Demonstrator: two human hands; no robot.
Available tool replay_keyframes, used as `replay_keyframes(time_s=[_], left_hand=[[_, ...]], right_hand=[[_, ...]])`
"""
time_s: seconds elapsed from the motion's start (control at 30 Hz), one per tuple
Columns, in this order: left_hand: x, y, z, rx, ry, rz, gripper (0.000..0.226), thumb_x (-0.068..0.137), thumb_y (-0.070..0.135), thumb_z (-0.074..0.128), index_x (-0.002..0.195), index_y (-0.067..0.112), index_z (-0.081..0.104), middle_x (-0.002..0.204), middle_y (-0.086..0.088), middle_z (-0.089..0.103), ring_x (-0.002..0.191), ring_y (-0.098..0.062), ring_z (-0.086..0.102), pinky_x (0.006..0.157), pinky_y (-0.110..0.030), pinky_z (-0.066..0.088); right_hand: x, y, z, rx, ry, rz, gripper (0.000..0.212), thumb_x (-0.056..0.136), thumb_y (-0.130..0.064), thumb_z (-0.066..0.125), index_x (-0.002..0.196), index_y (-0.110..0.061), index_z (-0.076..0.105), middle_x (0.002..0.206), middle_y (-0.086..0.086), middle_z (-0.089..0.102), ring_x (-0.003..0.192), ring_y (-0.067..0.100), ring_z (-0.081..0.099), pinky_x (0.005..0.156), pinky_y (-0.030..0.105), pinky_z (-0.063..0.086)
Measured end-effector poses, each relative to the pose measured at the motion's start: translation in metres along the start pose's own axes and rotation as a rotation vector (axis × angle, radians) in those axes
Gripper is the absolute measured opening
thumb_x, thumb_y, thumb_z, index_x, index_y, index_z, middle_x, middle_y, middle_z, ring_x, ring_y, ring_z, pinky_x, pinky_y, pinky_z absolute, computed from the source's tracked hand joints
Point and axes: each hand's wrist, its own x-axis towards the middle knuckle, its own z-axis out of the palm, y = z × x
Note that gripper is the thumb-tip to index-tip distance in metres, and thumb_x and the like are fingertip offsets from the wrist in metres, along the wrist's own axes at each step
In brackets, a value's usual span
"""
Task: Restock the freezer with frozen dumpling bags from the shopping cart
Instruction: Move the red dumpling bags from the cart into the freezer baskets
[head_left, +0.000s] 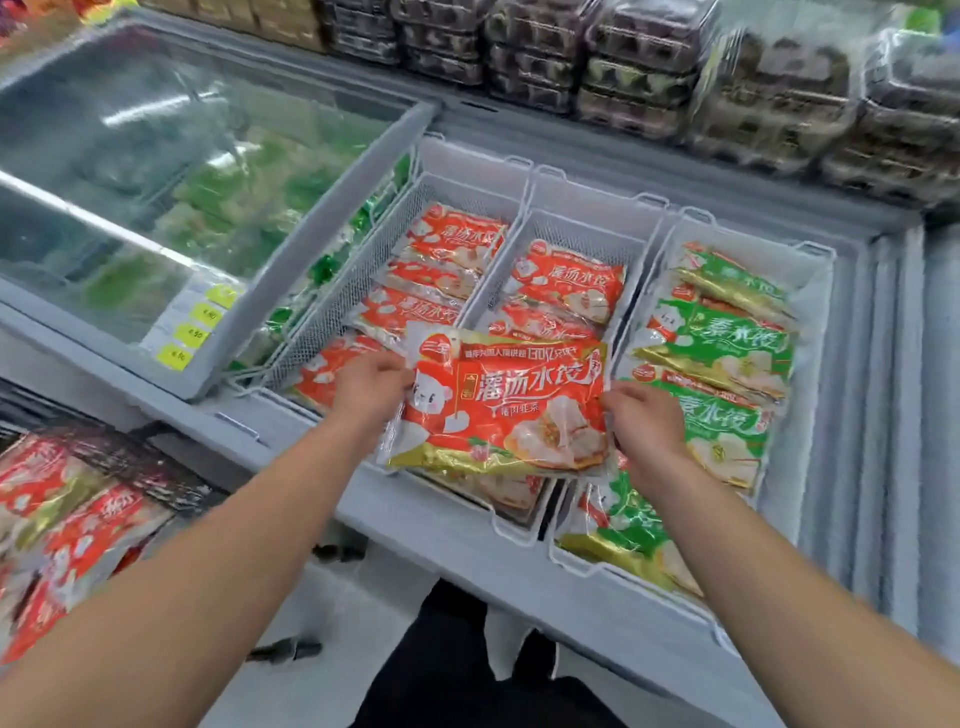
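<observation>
I hold a red dumpling bag flat above the open freezer, over the near end of the middle wire basket. My left hand grips the bag's left edge and my right hand grips its right edge. Red bags fill the left basket, and more red bags lie in the middle one. Green dumpling bags fill the right basket. At the lower left, the shopping cart holds several more red bags.
A closed glass sliding lid covers the freezer's left half, with yellow price tags on its frame. Stacked egg cartons line the shelf behind the freezer. My dark trousers and the floor show below.
</observation>
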Motion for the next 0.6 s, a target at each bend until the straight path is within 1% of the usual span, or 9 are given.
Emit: replay_keyframes(time_s=[0.1, 0.17, 0.2, 0.27, 0.37, 0.4, 0.47, 0.5, 0.6], left_hand=[[0.047, 0.021, 0.025, 0.037, -0.057, 0.022, 0.018, 0.088, 0.003, 0.064, 0.073, 0.012, 0.065, 0.068, 0.003, 0.061, 0.061, -0.011, 0.054, 0.047, -0.021, 0.038], [0.087, 0.034, 0.045, 0.061, -0.092, 0.019, 0.014, 0.090, 0.004, 0.063, 0.078, 0.011, 0.066, 0.073, 0.002, 0.063, 0.063, -0.007, 0.054, 0.050, -0.019, 0.042], [0.103, 0.038, 0.054, 0.070, -0.106, 0.018, 0.010, 0.091, 0.005, 0.063, 0.084, 0.010, 0.069, 0.077, 0.000, 0.064, 0.064, -0.005, 0.055, 0.051, -0.017, 0.042], [0.139, 0.047, 0.072, 0.102, -0.129, 0.023, 0.009, 0.092, 0.007, 0.063, 0.090, 0.011, 0.071, 0.082, -0.001, 0.066, 0.065, -0.004, 0.056, 0.051, -0.016, 0.042], [0.192, 0.060, 0.101, 0.168, -0.123, 0.033, 0.013, 0.088, 0.011, 0.063, 0.084, 0.018, 0.073, 0.078, 0.005, 0.068, 0.066, -0.005, 0.058, 0.051, -0.013, 0.043], [0.208, 0.062, 0.112, 0.161, -0.121, 0.025, 0.016, 0.087, 0.011, 0.063, 0.078, 0.021, 0.072, 0.075, 0.006, 0.067, 0.067, -0.009, 0.060, 0.057, -0.016, 0.048], [0.237, 0.067, 0.132, 0.133, -0.127, 0.017, 0.029, 0.086, 0.008, 0.061, 0.062, 0.023, 0.062, 0.069, 0.006, 0.061, 0.073, -0.019, 0.059, 0.072, -0.029, 0.052], [0.251, 0.069, 0.143, 0.142, -0.135, 0.018, 0.033, 0.087, 0.008, 0.060, 0.058, 0.023, 0.058, 0.069, 0.002, 0.060, 0.074, -0.021, 0.058, 0.075, -0.036, 0.054], [0.288, 0.075, 0.173, 0.180, -0.151, 0.043, 0.025, 0.088, 0.011, 0.057, 0.066, 0.022, 0.060, 0.074, -0.007, 0.062, 0.072, -0.022, 0.058, 0.074, -0.043, 0.057]], right_hand=[[0.039, -0.006, 0.007, 0.012, 0.060, 0.039, 0.026, 0.088, -0.008, 0.056, 0.069, -0.016, 0.071, 0.074, 0.001, 0.073, 0.074, 0.023, 0.069, 0.065, 0.036, 0.055], [0.069, -0.014, 0.017, -0.004, 0.117, 0.066, 0.026, 0.090, -0.009, 0.054, 0.069, -0.018, 0.068, 0.071, -0.001, 0.068, 0.066, 0.018, 0.062, 0.056, 0.027, 0.045], [0.079, -0.018, 0.021, -0.013, 0.139, 0.065, 0.027, 0.090, -0.009, 0.054, 0.068, -0.019, 0.067, 0.070, -0.002, 0.067, 0.064, 0.016, 0.061, 0.055, 0.027, 0.043], [0.108, -0.026, 0.030, -0.022, 0.195, 0.074, 0.025, 0.090, -0.011, 0.054, 0.072, -0.019, 0.070, 0.075, -0.003, 0.071, 0.068, 0.015, 0.064, 0.059, 0.028, 0.049], [0.156, -0.038, 0.045, -0.054, 0.282, 0.104, 0.019, 0.091, -0.013, 0.055, 0.080, -0.019, 0.069, 0.078, -0.006, 0.070, 0.066, 0.008, 0.060, 0.059, 0.022, 0.046], [0.170, -0.042, 0.049, -0.076, 0.304, 0.109, 0.018, 0.091, -0.014, 0.055, 0.079, -0.020, 0.068, 0.078, -0.007, 0.068, 0.067, 0.008, 0.059, 0.059, 0.021, 0.046], [0.197, -0.046, 0.056, -0.088, 0.350, 0.115, 0.016, 0.091, -0.015, 0.054, 0.084, -0.022, 0.067, 0.082, -0.011, 0.065, 0.076, 0.013, 0.061, 0.072, 0.026, 0.049], [0.213, -0.047, 0.060, -0.081, 0.364, 0.126, 0.016, 0.091, -0.014, 0.054, 0.088, -0.024, 0.067, 0.083, -0.012, 0.062, 0.078, 0.013, 0.059, 0.077, 0.026, 0.047], [0.255, -0.047, 0.069, -0.115, 0.409, 0.138, 0.017, 0.092, -0.010, 0.054, 0.090, -0.024, 0.063, 0.087, -0.006, 0.061, 0.084, 0.013, 0.056, 0.079, 0.024, 0.042]])
